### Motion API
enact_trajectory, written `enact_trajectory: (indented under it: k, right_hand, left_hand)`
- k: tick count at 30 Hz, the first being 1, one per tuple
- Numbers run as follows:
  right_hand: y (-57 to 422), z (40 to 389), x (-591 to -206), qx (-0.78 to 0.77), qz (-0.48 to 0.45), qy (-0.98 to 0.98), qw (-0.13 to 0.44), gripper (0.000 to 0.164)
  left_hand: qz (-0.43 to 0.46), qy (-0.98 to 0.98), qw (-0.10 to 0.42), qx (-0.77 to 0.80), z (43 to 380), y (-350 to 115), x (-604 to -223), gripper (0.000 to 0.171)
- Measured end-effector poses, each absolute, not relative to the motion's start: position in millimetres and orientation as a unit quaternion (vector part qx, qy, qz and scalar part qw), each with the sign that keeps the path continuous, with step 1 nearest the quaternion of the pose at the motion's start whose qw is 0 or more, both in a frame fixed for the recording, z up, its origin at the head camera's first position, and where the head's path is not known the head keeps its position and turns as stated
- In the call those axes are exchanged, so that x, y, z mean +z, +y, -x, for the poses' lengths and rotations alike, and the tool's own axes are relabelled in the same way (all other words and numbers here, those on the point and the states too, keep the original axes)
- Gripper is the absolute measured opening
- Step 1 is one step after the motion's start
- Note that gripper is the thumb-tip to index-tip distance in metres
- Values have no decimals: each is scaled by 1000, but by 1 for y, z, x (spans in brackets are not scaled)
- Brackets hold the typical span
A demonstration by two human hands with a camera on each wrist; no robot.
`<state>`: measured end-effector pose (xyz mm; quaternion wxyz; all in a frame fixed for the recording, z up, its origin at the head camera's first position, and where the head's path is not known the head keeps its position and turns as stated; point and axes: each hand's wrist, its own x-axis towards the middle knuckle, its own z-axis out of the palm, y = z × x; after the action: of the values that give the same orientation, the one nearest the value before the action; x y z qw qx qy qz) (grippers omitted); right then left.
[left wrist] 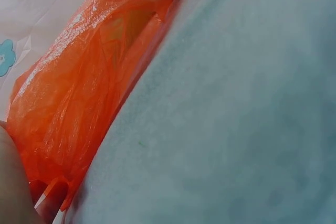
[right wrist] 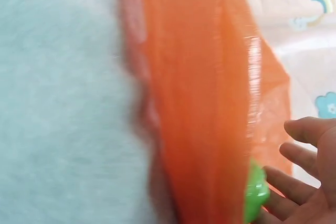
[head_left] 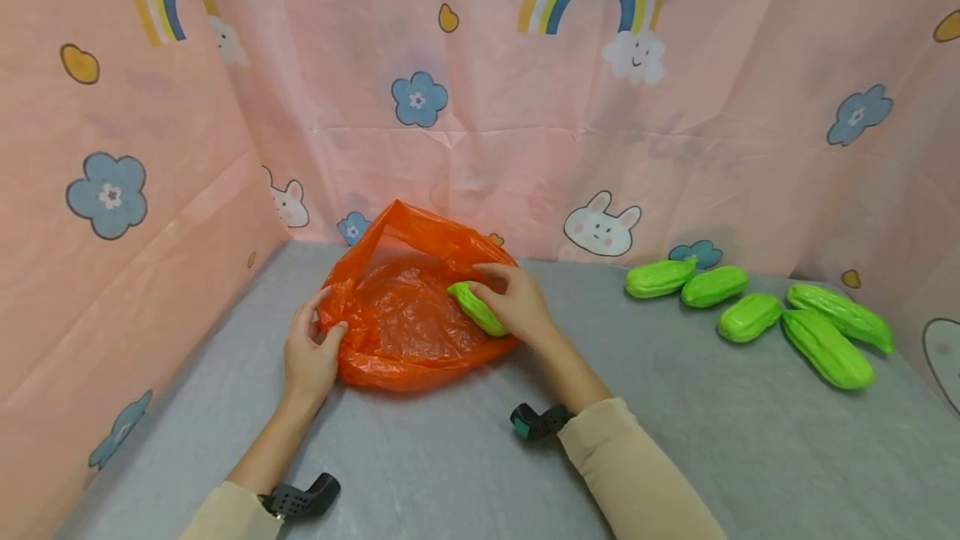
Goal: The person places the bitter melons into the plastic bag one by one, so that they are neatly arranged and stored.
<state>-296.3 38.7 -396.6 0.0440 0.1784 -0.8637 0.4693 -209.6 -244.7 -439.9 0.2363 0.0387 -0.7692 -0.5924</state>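
Note:
An orange plastic bag lies on the grey table, its wide mouth facing up and toward me. At its left rim my left hand grips the crumpled plastic between thumb and fingers; the left wrist view shows the bag's side stretching away from that hand. My right hand reaches over the right rim. A bright green ridged gourd sits inside the mouth, below the right thumb. In the right wrist view the right hand has its fingers spread, fingertips right at the gourd, partly hidden by the bag.
Several more green gourds lie on the table to the right. A pink printed cloth hangs behind and along the sides. Both wrists wear black camera mounts.

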Motion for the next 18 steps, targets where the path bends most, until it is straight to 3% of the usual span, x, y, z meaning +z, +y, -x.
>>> enact_trajectory:
  k: [6,18]
  right_hand:
    - [43,294,-381,483,-183,-855,38,38]
    - [63,293,-360,512,-182,-835,87,34]
  left_hand:
    - [-39,-769,236,-593,209,-245,-439,53]
    - [-40,-762,238,-601,208,-243,-437,53]
